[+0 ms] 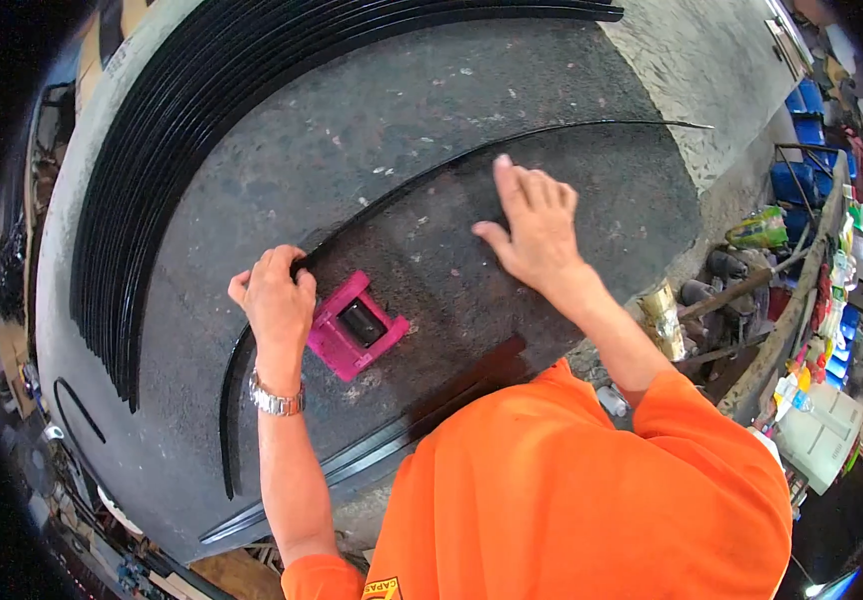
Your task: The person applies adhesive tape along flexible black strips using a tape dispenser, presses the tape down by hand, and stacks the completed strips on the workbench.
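A long, thin black strip (416, 178) lies curved across the dark work surface (431, 82). My left hand (275, 289), with a metal watch on its wrist, grips this strip near its left part. Just right of that hand sits a pink frame-like tool with a black roller (361, 322). My right hand (540, 217) is held below the strip's right half, fingers spread, holding nothing. Beyond both hands, many similar black strips (154, 142) lie side by side in a curved bundle. Close to my body are flat, shiny dark strips (364, 459) at the surface's near edge.
A looped black strip (79, 409) lies at the far left edge. On the right stand a wooden-edged rack (791, 307), blue plastic items (795, 184), a green bag (760, 229) and a pale box (821, 435). Clutter borders the lower left.
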### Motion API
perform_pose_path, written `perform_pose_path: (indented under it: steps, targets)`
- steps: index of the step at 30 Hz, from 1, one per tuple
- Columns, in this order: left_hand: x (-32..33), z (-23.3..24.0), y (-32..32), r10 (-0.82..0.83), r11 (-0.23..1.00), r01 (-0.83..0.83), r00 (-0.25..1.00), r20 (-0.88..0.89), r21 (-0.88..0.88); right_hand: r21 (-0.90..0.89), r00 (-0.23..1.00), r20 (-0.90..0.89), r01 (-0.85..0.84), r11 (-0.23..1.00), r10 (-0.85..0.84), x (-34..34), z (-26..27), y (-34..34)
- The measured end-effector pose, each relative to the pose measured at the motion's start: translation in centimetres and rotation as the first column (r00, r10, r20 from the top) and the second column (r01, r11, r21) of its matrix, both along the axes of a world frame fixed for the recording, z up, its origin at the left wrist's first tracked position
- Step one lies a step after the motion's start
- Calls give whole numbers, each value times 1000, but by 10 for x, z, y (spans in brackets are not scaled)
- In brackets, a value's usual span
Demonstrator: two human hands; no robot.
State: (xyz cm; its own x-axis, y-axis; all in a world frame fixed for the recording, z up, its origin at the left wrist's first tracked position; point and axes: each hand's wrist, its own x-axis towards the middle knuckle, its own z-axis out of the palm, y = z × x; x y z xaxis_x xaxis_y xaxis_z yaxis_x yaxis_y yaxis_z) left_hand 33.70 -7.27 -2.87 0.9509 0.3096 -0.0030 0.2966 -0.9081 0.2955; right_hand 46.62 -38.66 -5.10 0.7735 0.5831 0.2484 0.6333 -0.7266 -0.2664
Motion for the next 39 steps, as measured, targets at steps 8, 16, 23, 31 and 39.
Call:
perform_pose_path:
  steps: [8, 16, 23, 31, 39]
  targets:
    - [3, -1, -3, 42, 999, -42, 998, -52, 1, -31, 999, -42, -7, 1000, 6, 7, -1, 9]
    - [2, -3, -4, 54, 999, -54, 998, -35, 1, -66, 1000, 30, 3, 998, -1, 14, -5, 11]
    - [4, 0, -6, 61, 998, -60, 998, -32, 17, -81, 999, 29, -12, 997, 15, 11, -4, 21]
    - [2, -3, -6, 47, 999, -47, 999, 21, -1, -34, 985, 8, -174, 984, 175, -12, 1, 60]
    - [3, -2, -5, 33, 999, -33, 999, 21, -2, 56, 933, -33, -355, 933, 357, -43, -5, 104]
